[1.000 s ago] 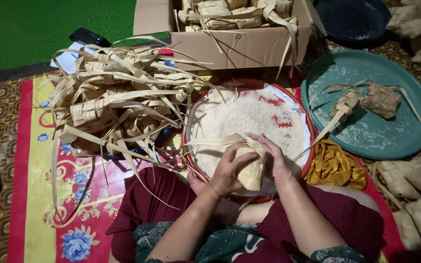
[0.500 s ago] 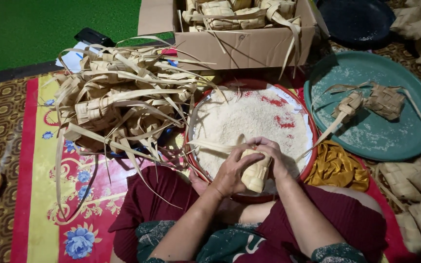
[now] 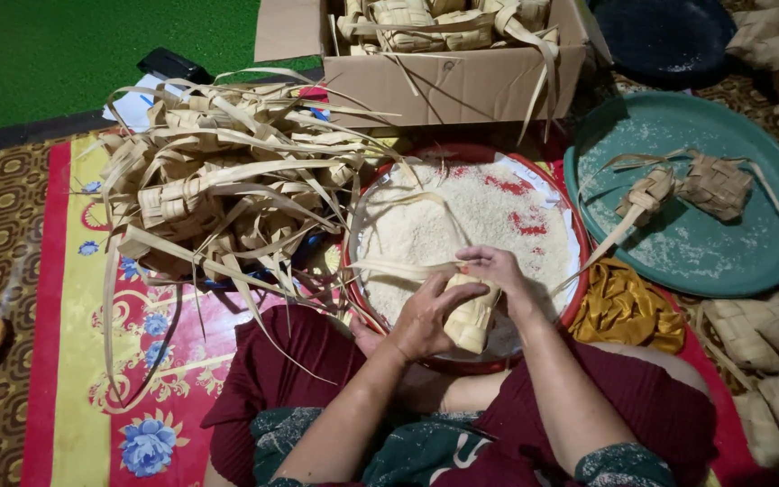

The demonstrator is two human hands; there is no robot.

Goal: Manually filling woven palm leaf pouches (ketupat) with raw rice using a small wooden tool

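Patterned floor mat (image 3: 74, 298), seated worker: left hand (image 3: 426, 316) and right hand (image 3: 498, 271) both closed around one woven palm-leaf pouch (image 3: 472, 316) over red rice tray (image 3: 462, 207); empty casings heap (image 3: 218, 189) left; filled pouches in cardboard box (image 3: 453, 81) beyond, so work looks partway.

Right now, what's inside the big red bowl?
The red bowl holds white rice. Over its near side, both hands hold a woven leaf pouch, covering some rice. What the pouch holds cannot be seen.
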